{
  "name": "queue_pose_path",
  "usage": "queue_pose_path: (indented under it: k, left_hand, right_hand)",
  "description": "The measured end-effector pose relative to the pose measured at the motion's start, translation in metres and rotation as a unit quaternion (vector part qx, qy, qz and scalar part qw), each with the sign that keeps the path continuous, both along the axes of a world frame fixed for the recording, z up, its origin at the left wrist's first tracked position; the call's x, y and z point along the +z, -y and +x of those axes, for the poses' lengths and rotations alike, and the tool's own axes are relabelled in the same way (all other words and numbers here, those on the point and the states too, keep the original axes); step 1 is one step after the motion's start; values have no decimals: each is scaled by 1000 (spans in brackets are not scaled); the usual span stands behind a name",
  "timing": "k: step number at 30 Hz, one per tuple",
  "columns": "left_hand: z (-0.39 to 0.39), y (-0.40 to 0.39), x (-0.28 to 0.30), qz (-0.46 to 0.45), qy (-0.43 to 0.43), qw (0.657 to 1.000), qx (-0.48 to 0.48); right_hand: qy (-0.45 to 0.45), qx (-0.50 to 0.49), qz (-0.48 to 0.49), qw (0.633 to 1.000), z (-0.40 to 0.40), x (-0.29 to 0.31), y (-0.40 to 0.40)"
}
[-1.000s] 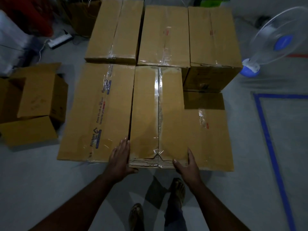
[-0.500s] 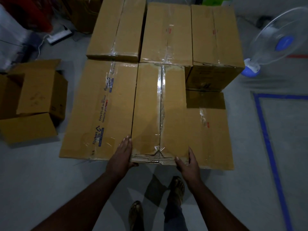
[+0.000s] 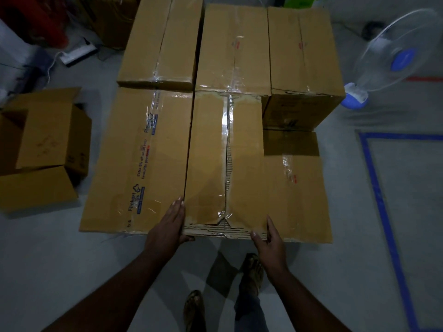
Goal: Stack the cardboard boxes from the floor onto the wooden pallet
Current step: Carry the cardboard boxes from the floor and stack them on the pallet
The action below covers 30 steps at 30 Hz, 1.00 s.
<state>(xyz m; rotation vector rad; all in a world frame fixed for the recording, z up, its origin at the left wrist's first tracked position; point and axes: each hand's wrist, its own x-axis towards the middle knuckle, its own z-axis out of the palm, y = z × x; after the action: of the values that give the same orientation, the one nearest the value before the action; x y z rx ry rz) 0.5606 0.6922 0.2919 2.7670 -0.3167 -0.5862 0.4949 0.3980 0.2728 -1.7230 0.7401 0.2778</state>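
A taped cardboard box (image 3: 208, 152) lies lengthwise in the middle of the front row. My left hand (image 3: 167, 228) lies flat against its near left corner, fingers straight along the side and thumb at the front edge. On the near right corner my right hand (image 3: 271, 238) does the same, thumb on the front edge. A printed box (image 3: 134, 159) touches it on the left and a lower box (image 3: 299, 195) sits on the right. Three more boxes (image 3: 232, 44) form the back row. The boxes hide the wooden pallet.
An open, empty cardboard box (image 3: 45, 140) sits on the grey floor at the left. A white and blue fan (image 3: 398, 56) stands at the right, above a blue tape line (image 3: 378, 195). A power strip (image 3: 76, 52) lies at the back left. My feet (image 3: 251, 269) are just behind the stack.
The middle box has slid a little away from me, so its near edge lines up more closely with its neighbours. Both hands stayed on its near corners.
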Motion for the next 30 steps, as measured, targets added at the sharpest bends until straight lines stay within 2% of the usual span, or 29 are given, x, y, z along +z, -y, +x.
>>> queue_pose_path:
  k: [9,13,19,21,24,27,30]
  left_hand:
    - [-1,6,-4,9,21,1000,-1]
    - [2,9,-6,21,13,1000,5]
    - [4,19,16,68,-69,995,-6]
    - [-1,24,31,29,-76,997,7]
    - [-22,34,67,-130,-28,986,96]
    - [-51,37,120,-244,4,946,216]
    - [-90,20,159,-321,19,894,312]
  right_hand:
    - [-11,-29,10,999,5,0,-2]
    - [-14,-5,2,1000,10,2,1]
    - [-36,102,-123,987,20,39,0]
    - [5,104,-155,982,19,63,-7]
    - [60,92,-115,987,13,104,-20]
    - [92,99,-35,990,3,151,-38]
    - [78,108,53,990,-9,188,-69]
